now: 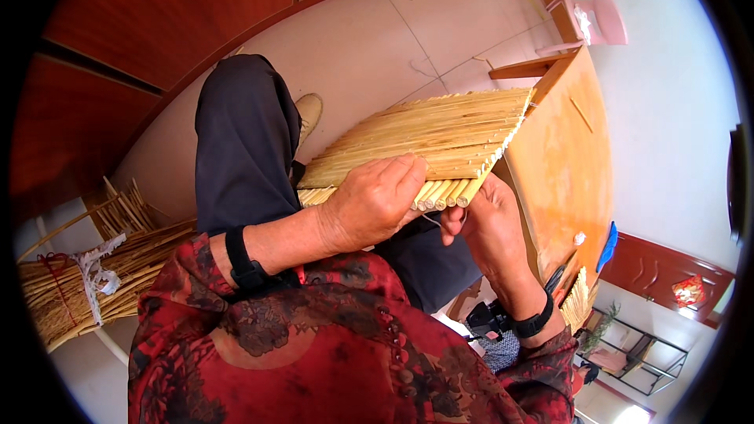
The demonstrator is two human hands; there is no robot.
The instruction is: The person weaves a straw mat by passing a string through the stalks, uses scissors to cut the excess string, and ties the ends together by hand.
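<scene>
A mat of straw-coloured stalks laid side by side slants across in front of me, over my lap. At its near edge the round cut ends of several stalks show below the upper layer. My left hand is closed over this near edge, thumb and fingers pressing the stalks. Beside the right corner of the mat is my right hand, its fingers curled together just under the stalk ends. A thin pale cord runs from below the stalks toward these fingers, which pinch it. The fingertips are partly hidden.
A wooden table stands close on the right, with a loose stalk on top. Bundled stalks lie at the left, tied with white cloth. Reddish cabinets line the far left. A pink chair stands at far right.
</scene>
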